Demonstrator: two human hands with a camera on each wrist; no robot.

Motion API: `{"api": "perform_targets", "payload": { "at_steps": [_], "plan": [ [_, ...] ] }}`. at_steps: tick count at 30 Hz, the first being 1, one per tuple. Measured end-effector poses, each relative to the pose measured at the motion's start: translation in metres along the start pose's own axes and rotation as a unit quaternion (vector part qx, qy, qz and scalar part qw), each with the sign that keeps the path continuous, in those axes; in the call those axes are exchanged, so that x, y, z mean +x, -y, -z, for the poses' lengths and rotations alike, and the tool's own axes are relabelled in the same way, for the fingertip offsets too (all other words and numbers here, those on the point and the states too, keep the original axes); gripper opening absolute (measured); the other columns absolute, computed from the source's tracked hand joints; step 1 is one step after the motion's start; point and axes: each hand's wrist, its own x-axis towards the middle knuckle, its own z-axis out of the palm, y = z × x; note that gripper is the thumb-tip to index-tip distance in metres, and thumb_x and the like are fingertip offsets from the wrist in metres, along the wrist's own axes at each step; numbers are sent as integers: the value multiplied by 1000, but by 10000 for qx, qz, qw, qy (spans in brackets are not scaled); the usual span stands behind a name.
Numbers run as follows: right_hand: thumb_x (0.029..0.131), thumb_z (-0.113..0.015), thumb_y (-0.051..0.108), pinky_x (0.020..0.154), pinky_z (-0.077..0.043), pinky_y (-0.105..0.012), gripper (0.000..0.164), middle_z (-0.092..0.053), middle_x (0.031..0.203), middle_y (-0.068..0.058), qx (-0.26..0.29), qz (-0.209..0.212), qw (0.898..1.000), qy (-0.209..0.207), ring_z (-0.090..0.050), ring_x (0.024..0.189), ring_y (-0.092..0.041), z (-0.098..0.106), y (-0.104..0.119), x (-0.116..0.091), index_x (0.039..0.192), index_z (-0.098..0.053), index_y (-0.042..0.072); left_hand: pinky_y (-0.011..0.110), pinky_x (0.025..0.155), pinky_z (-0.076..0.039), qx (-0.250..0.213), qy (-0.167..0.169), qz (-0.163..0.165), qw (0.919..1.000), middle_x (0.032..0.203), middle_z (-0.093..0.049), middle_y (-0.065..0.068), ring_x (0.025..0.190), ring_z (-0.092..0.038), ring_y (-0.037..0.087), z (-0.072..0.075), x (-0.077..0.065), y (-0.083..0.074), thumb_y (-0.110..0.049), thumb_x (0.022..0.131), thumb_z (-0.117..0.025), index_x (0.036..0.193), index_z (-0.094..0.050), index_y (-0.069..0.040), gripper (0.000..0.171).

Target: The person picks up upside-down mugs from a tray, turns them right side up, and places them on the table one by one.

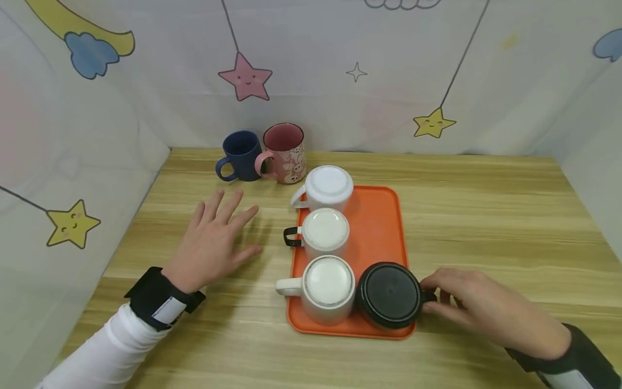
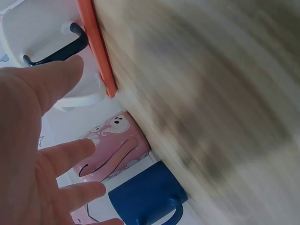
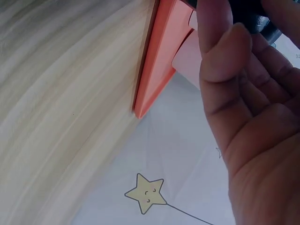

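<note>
Head view: black mug (image 1: 390, 296), probably hard, breakable; handle (image 1: 430, 296), best hold, pinched by my right hand (image 1: 493, 310); left hand (image 1: 210, 246) spread.

From my remote station I could read no words, brands or numbers: none on the base of the upturned black mug (image 1: 390, 295), the pink mug (image 1: 290, 163), the white patch (image 1: 169, 310) on the left wristband (image 1: 149, 294), or the patterned backdrop (image 1: 311, 108).
</note>
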Motion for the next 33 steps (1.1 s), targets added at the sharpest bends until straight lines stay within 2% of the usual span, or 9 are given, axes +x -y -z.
{"api": "perform_targets", "payload": {
  "at_steps": [3, 8, 15, 19, 24, 27, 29, 31, 33],
  "plan": [
    [95, -83, 16, 63, -55, -22, 23, -68, 101, 20, 21, 111, 9999, -105, -58, 81, 6, -1, 1, 0, 115, -75, 23, 81, 115, -22, -31, 14, 40, 10000, 170, -31, 22, 156, -19, 55, -1, -1, 0, -56, 92, -79, 154, -58, -14, 78],
    [93, -83, 11, 73, -60, -25, 30, -70, 108, 18, -338, 319, 9984, -321, -65, 93, 2, -3, 1, 0, 117, -73, 23, 80, 114, -27, -94, -53, 78, 9999, 169, -33, 22, 154, -23, 55, -3, -1, 0, -57, 93, -77, 154, -57, -15, 77],
    [83, -88, 2, 79, -54, -11, 42, -70, 108, 16, -563, 684, 9914, -965, -67, 92, 1, 3, 0, -2, 118, -74, 20, 76, 113, -34, -250, -402, -75, 9989, 165, -37, 25, 150, -31, 55, 1, 0, -3, -52, 92, -81, 152, -58, -12, 76],
    [84, -88, 1, 78, -54, -10, 42, -73, 108, 13, -538, 669, 9891, -1195, -69, 91, 0, 13, -1, -4, 119, -74, 19, 71, 116, -35, -419, -643, -224, 9968, 163, -41, 26, 148, -35, 54, 6, 1, -7, -49, 92, -82, 151, -58, -9, 76],
    [84, -87, -1, 78, -55, -11, 44, -76, 109, 9, -383, 822, 9854, -1443, -72, 90, -2, 28, -6, 1, 121, -74, 17, 65, 118, -36, -818, -982, -427, 9909, 161, -44, 25, 146, -41, 48, 14, 2, -14, -43, 92, -84, 151, -57, -6, 75],
    [96, -81, 12, 75, -56, -12, 27, -76, 108, 9, -259, 1006, 9817, -1599, -72, 88, -2, 37, -10, 7, 121, -74, 15, 63, 118, -38, -1094, -1149, -500, 9861, 161, -45, 22, 147, -43, 43, 20, 6, -20, -41, 93, -84, 153, -55, -7, 74],
    [99, -79, 15, 73, -56, -12, 23, -75, 106, 9, -249, 971, 9808, -1674, -71, 85, 0, 43, -10, 11, 121, -74, 14, 61, 117, -39, -1259, -1240, -550, 9827, 160, -46, 20, 146, -44, 40, 23, 9, -23, -40, 93, -84, 154, -54, -7, 75],
    [97, -79, 9, 72, -56, -12, 24, -75, 104, 11, -245, 877, 9806, -1735, -70, 83, 0, 48, -9, 17, 120, -74, 13, 60, 116, -41, -1416, -1312, -594, 9794, 159, -48, 19, 146, -45, 38, 26, 12, -27, -40, 93, -84, 155, -53, -7, 77],
    [88, -83, -6, 73, -56, -13, 37, -75, 101, 11, -226, 681, 9812, -1793, -70, 81, 0, 52, -8, 22, 119, -74, 12, 59, 116, -42, -1606, -1309, -614, 9764, 159, -48, 17, 146, -46, 36, 29, 15, -30, -38, 93, -85, 157, -51, -8, 78]
  ]
}}
